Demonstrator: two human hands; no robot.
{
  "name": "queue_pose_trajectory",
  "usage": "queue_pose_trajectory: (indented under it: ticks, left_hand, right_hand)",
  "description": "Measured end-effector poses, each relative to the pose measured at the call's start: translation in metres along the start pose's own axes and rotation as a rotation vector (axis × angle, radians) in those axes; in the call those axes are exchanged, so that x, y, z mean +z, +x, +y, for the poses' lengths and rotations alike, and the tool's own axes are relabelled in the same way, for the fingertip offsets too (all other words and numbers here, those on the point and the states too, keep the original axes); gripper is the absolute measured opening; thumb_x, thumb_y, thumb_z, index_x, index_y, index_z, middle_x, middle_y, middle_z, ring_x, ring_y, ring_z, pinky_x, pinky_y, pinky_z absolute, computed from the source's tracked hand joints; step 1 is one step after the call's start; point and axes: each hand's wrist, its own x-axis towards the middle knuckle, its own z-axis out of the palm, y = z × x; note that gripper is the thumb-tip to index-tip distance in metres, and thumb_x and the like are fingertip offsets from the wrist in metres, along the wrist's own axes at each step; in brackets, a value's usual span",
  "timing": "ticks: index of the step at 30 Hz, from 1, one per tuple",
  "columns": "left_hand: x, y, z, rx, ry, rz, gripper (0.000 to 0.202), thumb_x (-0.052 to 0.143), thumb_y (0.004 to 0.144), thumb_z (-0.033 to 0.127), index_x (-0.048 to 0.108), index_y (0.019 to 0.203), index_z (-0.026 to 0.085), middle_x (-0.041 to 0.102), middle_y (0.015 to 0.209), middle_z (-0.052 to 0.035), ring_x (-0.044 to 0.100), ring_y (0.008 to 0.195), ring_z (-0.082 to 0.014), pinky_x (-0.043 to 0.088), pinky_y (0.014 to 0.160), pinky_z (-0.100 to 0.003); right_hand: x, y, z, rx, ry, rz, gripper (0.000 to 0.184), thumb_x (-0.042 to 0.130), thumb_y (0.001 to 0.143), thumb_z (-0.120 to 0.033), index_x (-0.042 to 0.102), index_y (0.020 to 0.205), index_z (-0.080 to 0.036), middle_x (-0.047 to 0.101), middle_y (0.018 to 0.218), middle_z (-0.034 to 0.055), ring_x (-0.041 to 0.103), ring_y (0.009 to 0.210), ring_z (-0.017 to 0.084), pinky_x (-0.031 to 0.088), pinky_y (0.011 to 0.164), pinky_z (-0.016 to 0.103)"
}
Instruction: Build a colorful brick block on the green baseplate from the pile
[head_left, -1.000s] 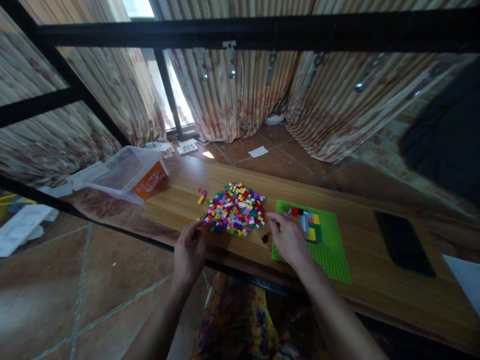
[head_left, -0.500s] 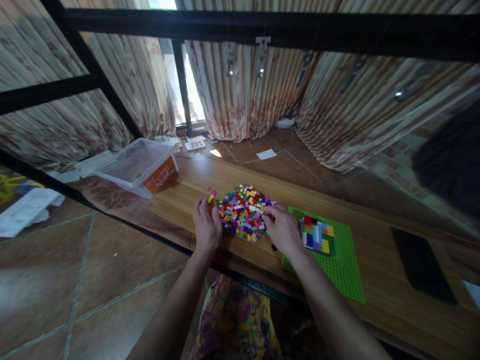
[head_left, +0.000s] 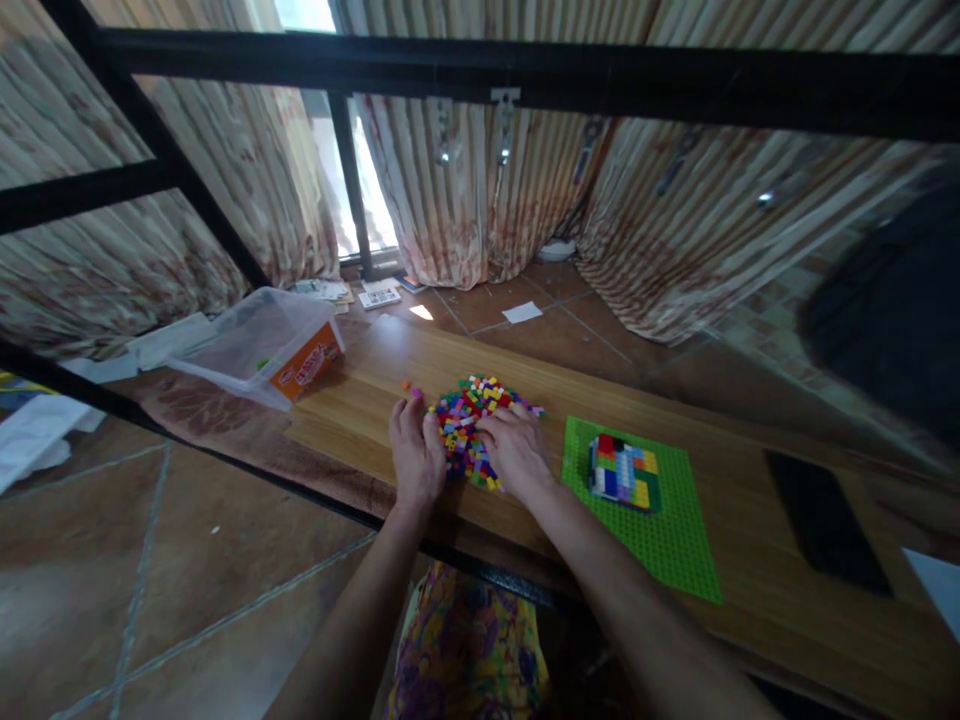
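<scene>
A heap of small multicoloured building bricks (head_left: 469, 460) lies on the wooden tabletop between my hands. My left hand (head_left: 417, 455) rests at the heap's left edge, thumb and fingers apart, with nothing visible in it. Over the heap's right side, my right hand (head_left: 516, 448) reaches in with fingers bent together and tips down among the bricks; whatever they pinch is hidden. To the right, a green baseplate (head_left: 679, 535) carries a block of joined bricks (head_left: 622, 472) in red, blue, white, yellow and green. A few loose bricks (head_left: 415, 393) sit beyond my left fingertips.
A clear plastic box (head_left: 247, 345) with an orange label stands at the table's left end. A black flat object (head_left: 825, 520) lies toward the right end. Black metal bars (head_left: 480, 68) cross in front of the curtains. Papers (head_left: 523, 312) lie on the tiled floor.
My right hand has moved left from the heap's right edge onto the bricks. My left hand stays beside the heap. The yellow brick by its fingertips no longer shows plainly. The view has shifted slightly.
</scene>
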Motion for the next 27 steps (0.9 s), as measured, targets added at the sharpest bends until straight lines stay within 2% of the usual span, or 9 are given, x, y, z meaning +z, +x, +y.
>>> queue_pose_trajectory:
  ticks: [5,8,12,15,17,19,22,27]
  left_hand:
    - [-0.004,0.029,-0.016,-0.090,0.183,-0.049,0.045,0.041,0.092,0.039,0.053,0.125,0.011,0.046,0.137,-0.0223,0.038,0.133,-0.0302,0.031,0.111,-0.049]
    - [-0.002,0.050,-0.025,-0.064,0.278,-0.136,0.047,0.041,0.091,0.041,0.053,0.125,0.010,0.045,0.139,-0.0233,0.036,0.135,-0.0328,0.027,0.112,-0.051]
    - [0.002,0.071,-0.037,0.033,0.311,-0.272,0.046,0.037,0.092,0.043,0.054,0.123,0.013,0.051,0.135,-0.0209,0.040,0.133,-0.0316,0.030,0.110,-0.052]
    - [0.004,0.075,-0.042,0.114,0.314,-0.362,0.043,0.035,0.093,0.043,0.059,0.116,0.016,0.057,0.129,-0.0168,0.047,0.127,-0.0292,0.034,0.107,-0.050]
    - [0.004,0.073,-0.042,0.167,0.295,-0.397,0.044,0.033,0.093,0.044,0.061,0.112,0.016,0.059,0.126,-0.0153,0.049,0.124,-0.0276,0.036,0.107,-0.047]
    - [0.004,0.069,-0.038,0.192,0.250,-0.425,0.047,0.032,0.093,0.046,0.061,0.111,0.015,0.061,0.124,-0.0153,0.051,0.121,-0.0267,0.037,0.106,-0.044]
    - [0.000,0.062,-0.031,0.191,0.185,-0.457,0.051,0.030,0.092,0.048,0.060,0.114,0.012,0.062,0.121,-0.0157,0.054,0.117,-0.0260,0.040,0.104,-0.041]
    - [-0.006,0.054,-0.026,0.135,0.155,-0.386,0.052,0.029,0.092,0.050,0.061,0.112,0.014,0.063,0.119,-0.0147,0.056,0.114,-0.0258,0.043,0.101,-0.041]
  right_hand:
    - [-0.024,-0.030,0.003,0.115,0.290,0.168,0.025,0.046,0.092,-0.021,0.070,0.101,-0.022,0.066,0.097,0.0067,0.059,0.092,0.020,0.047,0.085,0.033]
    - [-0.043,-0.059,0.015,0.221,0.422,0.270,0.025,0.046,0.092,-0.028,0.069,0.101,-0.024,0.067,0.095,0.0058,0.062,0.087,0.018,0.049,0.079,0.031]
    - [-0.059,-0.099,0.053,0.445,0.487,0.392,0.023,0.054,0.087,-0.039,0.071,0.092,-0.024,0.069,0.097,0.0054,0.063,0.089,0.020,0.051,0.079,0.034]
    - [-0.065,-0.122,0.084,0.608,0.599,0.469,0.027,0.060,0.082,-0.044,0.070,0.092,-0.021,0.069,0.098,0.0065,0.065,0.083,0.020,0.053,0.075,0.035]
    - [-0.069,-0.129,0.099,0.663,0.599,0.490,0.030,0.062,0.080,-0.046,0.069,0.091,-0.020,0.070,0.097,0.0075,0.066,0.081,0.021,0.053,0.075,0.037]
    - [-0.073,-0.130,0.107,0.671,0.541,0.469,0.031,0.060,0.080,-0.047,0.069,0.091,-0.020,0.070,0.094,0.0075,0.066,0.079,0.021,0.053,0.074,0.037]
    - [-0.077,-0.123,0.111,0.607,0.386,0.407,0.029,0.055,0.084,-0.045,0.069,0.091,-0.021,0.070,0.091,0.0063,0.065,0.080,0.021,0.051,0.076,0.038]
    - [-0.079,-0.109,0.109,0.462,0.240,0.331,0.025,0.050,0.088,-0.037,0.071,0.088,-0.023,0.068,0.093,0.0045,0.061,0.087,0.020,0.047,0.083,0.037]
